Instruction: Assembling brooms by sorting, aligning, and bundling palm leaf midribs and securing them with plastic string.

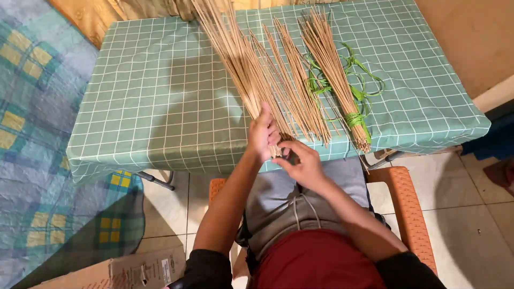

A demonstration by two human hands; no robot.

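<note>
My left hand (262, 134) grips the lower end of a loose bunch of thin tan sticks (241, 59) that fans out up across the table. My right hand (302, 160) pinches the stick ends just below the left hand, at the table's near edge. More loose sticks (300, 85) lie beside that bunch. To the right lies a separate stick bundle (334, 69) tied near its base with green ribbon (354, 119).
The table carries a green checked cloth (150, 96). Loose green ribbon (364, 80) curls beside the tied bundle. I sit on an orange plastic chair (404, 203). A patterned blanket (32, 134) lies at left, a cardboard box (128, 273) on the tiled floor.
</note>
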